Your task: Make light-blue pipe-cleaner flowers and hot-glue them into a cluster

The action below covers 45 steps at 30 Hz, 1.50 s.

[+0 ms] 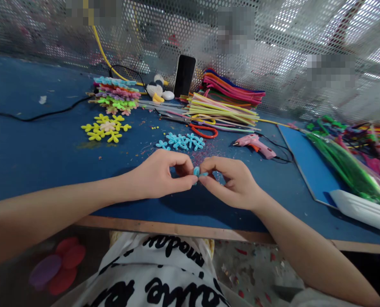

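- Fingertips of both hands meet on a small light-blue chenille piece, held just above the blue table near its front edge
- Left hand: thumb and forefinger pressed together on the piece's left side, other fingers curled in
- Right hand: thumb and forefinger pinching the right end, remaining fingers bent loosely under
- Just behind the hands: a cluster of light-blue flower shapes lying flat on the table
- Right of that cluster: pink glue gun on its side, cord trailing right
- Behind the cluster: red-handled scissors, then a pile of straight pipe cleaners, yellow and pale ones in front, pink and orange behind
- Left of centre: yellow flower shapes laid flat; a stack of mixed-colour flowers further back
- Black phone propped upright against the mesh wall
- Far right: green pipe cleaners in a clear bag, partly over a lighter blue board
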{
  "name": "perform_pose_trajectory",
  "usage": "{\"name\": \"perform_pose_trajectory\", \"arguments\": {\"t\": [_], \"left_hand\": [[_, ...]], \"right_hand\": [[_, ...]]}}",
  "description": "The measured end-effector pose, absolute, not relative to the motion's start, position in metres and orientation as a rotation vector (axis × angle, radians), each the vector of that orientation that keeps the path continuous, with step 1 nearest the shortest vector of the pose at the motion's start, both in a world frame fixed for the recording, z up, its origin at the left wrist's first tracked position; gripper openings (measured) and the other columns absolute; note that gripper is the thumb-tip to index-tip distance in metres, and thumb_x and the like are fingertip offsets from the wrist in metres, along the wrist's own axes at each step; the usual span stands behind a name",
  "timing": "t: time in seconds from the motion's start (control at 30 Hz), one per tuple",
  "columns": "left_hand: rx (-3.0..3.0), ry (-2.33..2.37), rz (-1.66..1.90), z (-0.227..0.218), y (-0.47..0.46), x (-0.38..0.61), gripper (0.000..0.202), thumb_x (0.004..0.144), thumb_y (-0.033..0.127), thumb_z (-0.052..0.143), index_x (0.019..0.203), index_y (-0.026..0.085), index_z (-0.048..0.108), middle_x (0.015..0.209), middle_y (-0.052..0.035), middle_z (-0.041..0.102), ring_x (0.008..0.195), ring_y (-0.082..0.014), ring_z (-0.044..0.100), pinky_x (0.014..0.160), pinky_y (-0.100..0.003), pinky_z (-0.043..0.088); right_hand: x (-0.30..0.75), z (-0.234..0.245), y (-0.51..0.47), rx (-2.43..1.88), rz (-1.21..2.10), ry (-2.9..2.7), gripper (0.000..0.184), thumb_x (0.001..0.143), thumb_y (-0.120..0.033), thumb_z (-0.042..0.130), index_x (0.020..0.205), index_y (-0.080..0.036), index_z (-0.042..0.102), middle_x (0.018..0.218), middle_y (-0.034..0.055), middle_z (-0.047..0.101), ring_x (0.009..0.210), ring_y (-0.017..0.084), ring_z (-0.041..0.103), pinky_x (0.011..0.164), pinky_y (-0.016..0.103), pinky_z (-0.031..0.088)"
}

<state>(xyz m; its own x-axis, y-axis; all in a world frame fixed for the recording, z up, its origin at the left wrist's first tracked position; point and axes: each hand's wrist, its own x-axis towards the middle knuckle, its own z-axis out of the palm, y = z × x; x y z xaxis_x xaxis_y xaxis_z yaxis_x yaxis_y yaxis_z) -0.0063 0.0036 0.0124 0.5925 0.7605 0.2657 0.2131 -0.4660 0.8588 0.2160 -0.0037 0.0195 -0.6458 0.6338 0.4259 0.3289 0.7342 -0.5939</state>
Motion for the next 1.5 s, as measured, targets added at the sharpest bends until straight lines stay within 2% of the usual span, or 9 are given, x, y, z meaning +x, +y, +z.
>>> {"name": "perform_pose_trajectory", "arguments": {"t": [0.2,0.27,0.47,0.8,0.9,1.03,1.13,1.37,1.5], "left_hand": [[2.468,0.768,1.160,0.001,0.003,-0.005,0.014,0.086,0.017,0.061,0.071,0.016,0.062,0.069,0.0009,0.066,0.067,-0.0115,0.056,0.068,-0.025,0.041],[2.349,0.839,1.137,0.002,0.002,-0.005,0.014,0.086,0.019,0.062,0.073,0.017,0.063,0.069,0.0012,0.066,0.066,-0.0112,0.056,0.066,-0.024,0.041],[1.772,0.886,0.896,0.006,0.002,-0.002,0.019,0.084,0.032,0.067,0.077,0.015,0.068,0.070,0.0002,0.067,0.064,-0.0112,0.056,0.062,-0.022,0.043],[1.629,0.908,0.805,-0.005,0.000,0.004,0.027,0.077,0.040,0.077,0.080,0.014,0.073,0.073,-0.0010,0.069,0.065,-0.0121,0.056,0.060,-0.023,0.041],[1.577,0.922,0.826,-0.005,0.000,0.005,0.027,0.077,0.041,0.079,0.077,0.014,0.074,0.070,-0.0006,0.068,0.063,-0.0121,0.055,0.060,-0.024,0.040],[1.457,0.908,0.888,-0.003,0.000,0.005,0.028,0.076,0.040,0.080,0.072,0.014,0.072,0.068,-0.0011,0.068,0.065,-0.0126,0.057,0.064,-0.025,0.042],[1.359,0.888,0.905,-0.002,0.001,0.004,0.026,0.075,0.037,0.082,0.071,0.014,0.072,0.071,-0.0019,0.070,0.071,-0.0133,0.061,0.072,-0.026,0.045],[1.288,0.873,0.826,-0.002,0.005,0.004,0.025,0.073,0.036,0.085,0.075,0.014,0.075,0.074,-0.0025,0.072,0.073,-0.0129,0.061,0.073,-0.026,0.047],[1.163,0.867,0.787,-0.002,0.007,0.005,0.025,0.071,0.031,0.087,0.084,0.013,0.076,0.075,-0.0017,0.071,0.071,-0.0112,0.062,0.072,-0.025,0.050]], "right_hand": [[0.205,0.014,-0.006,-1.063,1.606,-1.655,0.021,0.090,-0.032,0.068,0.078,-0.017,0.057,0.056,-0.0074,0.041,0.049,0.007,0.035,0.044,0.021,0.031],[0.204,0.013,-0.004,-1.035,1.742,-1.509,0.023,0.088,-0.034,0.071,0.079,-0.017,0.058,0.054,-0.0082,0.039,0.047,0.007,0.034,0.043,0.021,0.031],[0.210,0.011,0.001,-0.959,1.411,-1.752,0.039,0.099,-0.045,0.056,0.073,-0.017,0.059,0.061,-0.0021,0.052,0.053,0.010,0.047,0.049,0.024,0.037],[0.202,0.016,-0.009,-1.190,0.848,-2.019,0.039,0.093,-0.028,0.055,0.056,-0.016,0.055,0.050,-0.0039,0.042,0.048,0.006,0.033,0.046,0.023,0.022],[0.200,0.015,-0.010,-1.249,0.867,-1.956,0.040,0.092,-0.031,0.058,0.056,-0.016,0.056,0.048,-0.0039,0.042,0.047,0.006,0.033,0.045,0.023,0.021],[0.201,0.009,-0.006,-1.203,1.233,-1.666,0.051,0.096,-0.057,0.052,0.066,-0.017,0.062,0.047,-0.0042,0.042,0.041,0.008,0.035,0.040,0.023,0.028],[0.203,0.007,-0.003,-1.175,1.386,-1.555,0.057,0.096,-0.066,0.046,0.073,-0.017,0.066,0.050,-0.0038,0.043,0.040,0.008,0.036,0.038,0.023,0.029],[0.200,0.010,-0.003,-1.137,1.106,-1.740,0.031,0.090,-0.046,0.068,0.080,-0.017,0.068,0.061,-0.0028,0.057,0.047,0.007,0.043,0.041,0.021,0.032],[0.201,0.008,0.000,-1.173,1.098,-1.631,0.030,0.088,-0.045,0.070,0.080,-0.016,0.067,0.064,-0.0022,0.060,0.045,0.006,0.044,0.041,0.022,0.033]]}}
